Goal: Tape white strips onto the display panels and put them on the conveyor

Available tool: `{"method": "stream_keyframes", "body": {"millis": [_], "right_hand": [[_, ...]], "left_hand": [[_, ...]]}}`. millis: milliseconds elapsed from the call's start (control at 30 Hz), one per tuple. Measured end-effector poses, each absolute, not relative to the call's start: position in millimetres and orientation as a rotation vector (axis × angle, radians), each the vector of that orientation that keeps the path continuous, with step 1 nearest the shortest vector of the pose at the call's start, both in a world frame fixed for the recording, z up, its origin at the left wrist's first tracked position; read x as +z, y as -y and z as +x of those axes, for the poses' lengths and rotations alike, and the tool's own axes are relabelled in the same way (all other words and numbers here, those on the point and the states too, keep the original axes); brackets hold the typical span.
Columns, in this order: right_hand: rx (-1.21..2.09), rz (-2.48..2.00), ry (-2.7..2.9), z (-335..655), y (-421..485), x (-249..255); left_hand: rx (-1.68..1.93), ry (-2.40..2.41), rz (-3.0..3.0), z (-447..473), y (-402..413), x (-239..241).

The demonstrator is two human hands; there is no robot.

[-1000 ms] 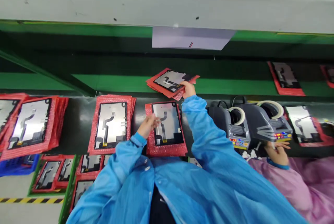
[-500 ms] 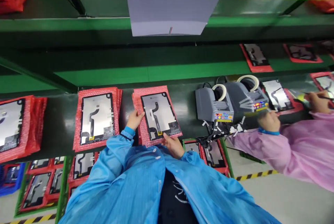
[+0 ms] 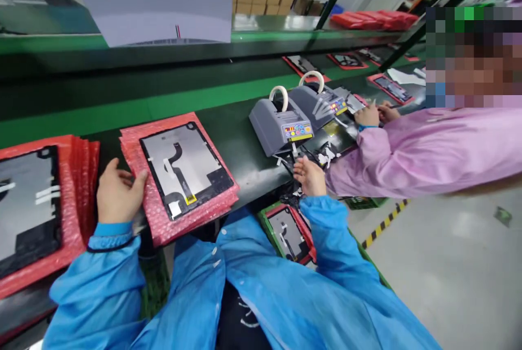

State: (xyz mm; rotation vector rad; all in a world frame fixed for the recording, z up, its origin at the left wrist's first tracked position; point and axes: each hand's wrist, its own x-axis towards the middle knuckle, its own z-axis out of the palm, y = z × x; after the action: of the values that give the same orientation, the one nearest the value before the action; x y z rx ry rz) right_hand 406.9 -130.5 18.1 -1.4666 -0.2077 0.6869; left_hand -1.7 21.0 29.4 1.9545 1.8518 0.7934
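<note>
My left hand (image 3: 118,195) lies open and flat at the near left edge of the red bubble wrap (image 3: 132,141), fingertips touching the wrap and clamped on nothing. The panel (image 3: 185,168) rests face up on that wrap, on the dark bench (image 3: 248,170) right in front of me and turned a little askew. My right hand (image 3: 310,175) is well apart from the left, out at the front of the nearer tape dispenser (image 3: 279,124), just below its outlet where short white strips hang. I cannot tell whether my fingers have closed on a strip. As I judge it, the laying-out is done: the panel sits on its wrap, and the wrap is still open and unfolded around it. Getting tape across to it looks like the part that is left. A stack of wrapped panels (image 3: 81,176) sits just to my left. A co-worker's pink sleeve (image 3: 428,149) reaches to the farther dispenser (image 3: 316,102).
</note>
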Motion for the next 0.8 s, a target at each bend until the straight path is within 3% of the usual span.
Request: {"method": "stream_keyframes", "body": {"millis": [133,233,333,467,667,800], "right_hand": [[0.726,-1.435,0.196,413,106,19],[0.573,-1.397,0.318,402,102,27],[0.483,-1.369,0.634,381,100,40],[0.765,-1.389,1.154,335,63,66],[1.066,-1.539,1.72,260,-37,81],[1.068,-1.695,1.917,237,-65,78]], "left_hand": [[1.032,-1.75,2.353,-3,-16,37],[1.125,-1.524,2.531,2,-23,45],[1.031,-1.217,2.619,11,-41,53],[0.745,-0.894,2.611,21,-67,48],[0.589,-0.875,2.596,24,-66,30],[0.561,-0.897,2.595,23,-62,27]]}}
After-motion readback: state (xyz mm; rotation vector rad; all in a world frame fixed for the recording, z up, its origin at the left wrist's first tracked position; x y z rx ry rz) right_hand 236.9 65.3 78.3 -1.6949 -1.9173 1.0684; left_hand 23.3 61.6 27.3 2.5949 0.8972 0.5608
